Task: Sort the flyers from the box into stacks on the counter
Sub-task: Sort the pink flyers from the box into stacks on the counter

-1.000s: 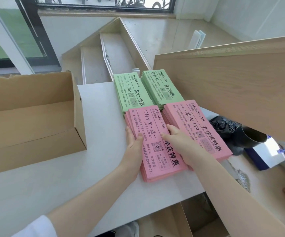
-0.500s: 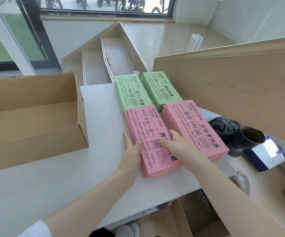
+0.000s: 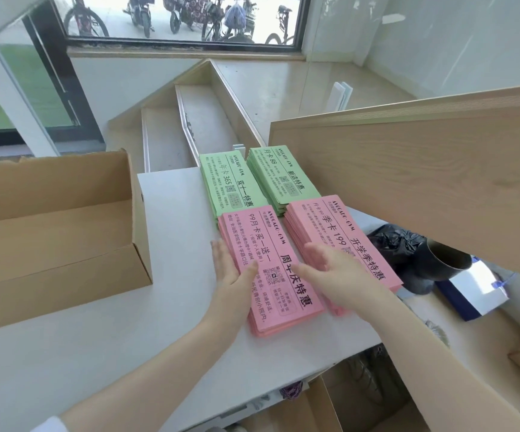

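Observation:
Four flyer stacks lie on the white counter point(image 3: 165, 275). Two green stacks point(image 3: 230, 185) point(image 3: 280, 179) sit at the back, two pink stacks in front of them. My left hand point(image 3: 233, 269) lies flat with straight fingers against the left edge of the near pink stack point(image 3: 271, 269), thumb on top. My right hand point(image 3: 330, 272) hovers with spread fingers between that stack and the right pink stack point(image 3: 343, 232), partly over both. The cardboard box point(image 3: 56, 232) stands open at the left, and I see no flyers in it.
A slanted wooden panel point(image 3: 408, 169) rises to the right of the stacks. Below the counter's right edge are a black bag point(image 3: 399, 244), a dark cup point(image 3: 442, 260) and a blue-and-white box point(image 3: 473, 294). Steps point(image 3: 171, 135) drop away behind the counter.
My right hand has lifted off the near pink stack and spread over the gap toward the right stack. My left hand stays along the stack's left edge. The view has tilted up.

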Demonstrator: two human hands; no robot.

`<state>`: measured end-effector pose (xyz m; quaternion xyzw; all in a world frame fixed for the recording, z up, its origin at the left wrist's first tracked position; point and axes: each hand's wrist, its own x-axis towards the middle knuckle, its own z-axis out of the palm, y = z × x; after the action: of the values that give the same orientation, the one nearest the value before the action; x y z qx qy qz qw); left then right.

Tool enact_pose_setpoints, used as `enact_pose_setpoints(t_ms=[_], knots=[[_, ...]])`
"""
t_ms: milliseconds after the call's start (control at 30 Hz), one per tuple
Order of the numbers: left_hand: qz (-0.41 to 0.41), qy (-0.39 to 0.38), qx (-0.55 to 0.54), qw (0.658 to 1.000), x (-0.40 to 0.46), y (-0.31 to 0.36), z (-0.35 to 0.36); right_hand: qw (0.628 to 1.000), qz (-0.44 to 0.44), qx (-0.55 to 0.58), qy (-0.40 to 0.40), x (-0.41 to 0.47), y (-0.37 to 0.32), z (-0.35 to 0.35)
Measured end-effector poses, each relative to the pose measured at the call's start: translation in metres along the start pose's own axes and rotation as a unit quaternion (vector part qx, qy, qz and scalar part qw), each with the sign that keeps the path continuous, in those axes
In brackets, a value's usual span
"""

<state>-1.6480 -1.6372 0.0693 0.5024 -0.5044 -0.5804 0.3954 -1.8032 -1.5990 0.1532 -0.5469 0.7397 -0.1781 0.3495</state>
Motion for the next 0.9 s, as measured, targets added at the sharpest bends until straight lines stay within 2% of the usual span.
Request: enact_pose_setpoints(t_ms=[100, 200, 300, 367, 433, 533, 633, 900], knots=[[0.077, -0.01, 0.014, 0.997, 0.011, 0.038, 0.014, 0.987, -0.039, 0.077, 0.132, 0.016, 0.005, -0.032], [0.039, -0.051, -0.086, 0.994, 0.02, 0.072, 0.046, 0.978, -0.026, 0.124, 0.168, 0.052, 0.025, -0.053], [-0.057, -0.067, -0.098, 0.991, 0.046, 0.083, 0.083, 0.982, 0.014, 0.151, 0.114, 0.086, 0.043, -0.063], [-0.13, -0.04, -0.084, 0.987, 0.07, 0.073, 0.103, 0.975, 0.058, 0.207, 0.051, 0.106, 0.048, -0.064], [-0.186, -0.012, -0.076, 0.98, 0.09, 0.058, 0.114, 0.964, 0.097, 0.245, 0.021, 0.125, 0.054, -0.063], [-0.238, 0.021, -0.084, 0.967, 0.103, 0.047, 0.122, 0.967, 0.12, 0.223, 0.0, 0.145, 0.062, -0.067], [-0.264, 0.035, -0.089, 0.96, 0.105, 0.044, 0.123, 0.954, 0.127, 0.267, -0.052, 0.149, 0.064, -0.071], [-0.249, 0.04, -0.17, 0.953, 0.1, 0.039, 0.126, 0.945, 0.131, 0.292, -0.058, 0.158, 0.073, -0.062]])
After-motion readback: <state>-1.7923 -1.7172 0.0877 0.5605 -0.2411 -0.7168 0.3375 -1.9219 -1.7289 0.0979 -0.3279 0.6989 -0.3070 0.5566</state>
